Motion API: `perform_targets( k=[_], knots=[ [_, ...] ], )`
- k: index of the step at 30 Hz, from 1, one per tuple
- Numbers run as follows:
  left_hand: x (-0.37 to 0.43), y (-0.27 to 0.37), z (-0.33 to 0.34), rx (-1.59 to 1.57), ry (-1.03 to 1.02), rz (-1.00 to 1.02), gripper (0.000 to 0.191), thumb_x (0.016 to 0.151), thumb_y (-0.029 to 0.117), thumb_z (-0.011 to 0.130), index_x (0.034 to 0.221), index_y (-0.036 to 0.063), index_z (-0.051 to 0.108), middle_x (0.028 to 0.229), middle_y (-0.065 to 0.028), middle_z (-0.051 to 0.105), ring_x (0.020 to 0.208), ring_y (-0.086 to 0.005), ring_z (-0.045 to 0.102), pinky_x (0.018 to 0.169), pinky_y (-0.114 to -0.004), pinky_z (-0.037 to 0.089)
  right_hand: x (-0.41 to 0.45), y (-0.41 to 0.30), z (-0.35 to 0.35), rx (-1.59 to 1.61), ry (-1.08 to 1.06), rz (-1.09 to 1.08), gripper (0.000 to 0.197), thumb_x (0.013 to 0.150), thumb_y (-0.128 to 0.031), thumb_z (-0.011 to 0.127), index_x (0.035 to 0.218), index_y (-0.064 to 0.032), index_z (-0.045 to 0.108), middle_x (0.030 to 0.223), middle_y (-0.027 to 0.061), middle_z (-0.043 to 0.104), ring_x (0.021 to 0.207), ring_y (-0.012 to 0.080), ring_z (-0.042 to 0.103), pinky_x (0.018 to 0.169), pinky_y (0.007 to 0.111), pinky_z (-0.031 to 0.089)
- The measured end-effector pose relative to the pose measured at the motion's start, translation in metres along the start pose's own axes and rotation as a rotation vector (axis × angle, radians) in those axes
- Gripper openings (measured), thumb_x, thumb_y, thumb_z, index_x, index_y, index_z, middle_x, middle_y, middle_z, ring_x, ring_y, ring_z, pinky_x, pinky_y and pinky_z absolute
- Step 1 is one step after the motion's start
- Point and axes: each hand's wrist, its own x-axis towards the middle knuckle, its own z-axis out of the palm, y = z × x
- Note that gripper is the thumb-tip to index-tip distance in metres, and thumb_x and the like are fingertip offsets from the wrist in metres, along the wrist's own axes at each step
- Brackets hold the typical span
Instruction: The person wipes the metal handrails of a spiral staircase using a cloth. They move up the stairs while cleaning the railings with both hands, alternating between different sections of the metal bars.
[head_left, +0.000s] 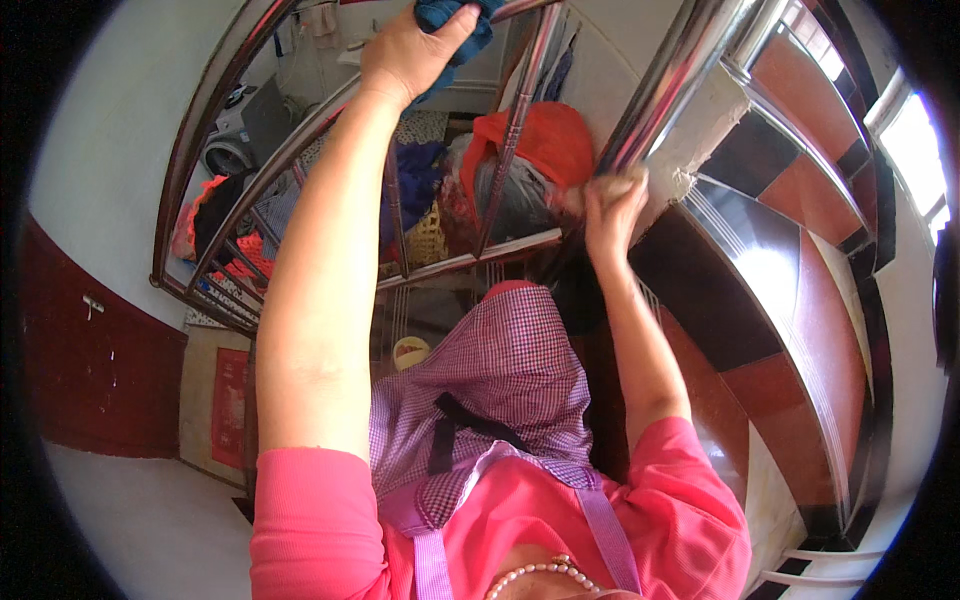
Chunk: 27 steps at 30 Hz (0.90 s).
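Observation:
My left hand (409, 56) is raised at the top of the view, gripping a teal cloth (456, 37) near the upper rail of a metal stair railing (525, 82). Lower and to the right, my right hand (616, 199) is wrapped at the lower end of a thick, shiny metal post (652, 97); its fingers are blurred, and whether it holds anything besides the post cannot be told. A purple checked apron (510, 352) hangs from my front, over a pink shirt.
Tiled stairs (750, 262) curve down the right side. Behind the railing lie a red plastic bag (551, 142), dark blue cloth (416, 180) and other piled things. A washing machine (255, 124) stands farther back. A yellow bowl (411, 352) is below, and a dark red door (97, 352) is at left.

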Motion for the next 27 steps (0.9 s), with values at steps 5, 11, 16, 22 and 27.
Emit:
perform_targets(
  k=[5,11,16,22,27],
  knots=[
    [-0.002,0.001,-0.003,-0.14,-0.046,-0.02,0.034,0.085,0.038,0.06,0.088,0.0046,0.063,0.074,-0.0097,0.066,0.072,-0.0187,0.064,0.066,-0.034,0.048,0.115,-0.053,-0.022,-0.085,0.353,-0.311,0.087,0.08,-0.027,0.068,0.138,0.0081,0.014,0.135,0.0359,0.019,0.127,0.0489,0.022,0.108,0.051,0.018],
    [-0.003,-0.001,-0.009,-0.205,-0.032,0.105,0.031,0.086,0.036,0.059,0.094,0.0066,0.061,0.08,-0.0075,0.064,0.077,-0.0157,0.061,0.07,-0.032,0.048,0.214,-0.105,-0.057,-0.213,0.61,-0.531,0.071,0.077,-0.012,0.065,0.138,-0.0001,0.03,0.13,0.0289,0.038,0.12,0.0421,0.039,0.102,0.044,0.033],
    [0.002,0.004,0.001,-0.393,-0.053,0.303,0.027,0.087,0.033,0.058,0.095,0.0066,0.06,0.08,-0.0049,0.063,0.078,-0.0133,0.059,0.072,-0.031,0.047,0.255,-0.114,-0.082,-0.165,0.55,-0.436,0.09,0.062,-0.018,0.071,0.138,0.0023,0.027,0.127,0.029,0.041,0.12,0.0413,0.039,0.103,0.045,0.032],
    [-0.002,-0.002,-0.009,-0.146,-0.024,0.04,0.027,0.087,0.031,0.059,0.089,0.0042,0.062,0.076,-0.0047,0.063,0.076,-0.0117,0.058,0.07,-0.031,0.047,0.235,-0.117,-0.085,0.732,0.115,-0.165,0.061,0.077,-0.015,0.065,0.129,0.0029,0.037,0.114,0.0215,0.054,0.1,0.0307,0.058,0.085,0.034,0.05],
    [-0.003,-0.004,-0.008,0.126,0.067,-0.13,0.044,0.082,0.047,0.059,0.086,0.0042,0.067,0.08,-0.0158,0.067,0.08,-0.0258,0.066,0.071,-0.036,0.049,0.207,-0.096,-0.06,1.544,-0.072,0.151,0.027,0.093,-0.034,0.053,0.1,-0.0083,0.054,0.077,0.0105,0.061,0.066,0.0257,0.059,0.065,0.042,0.053]
  ],
)
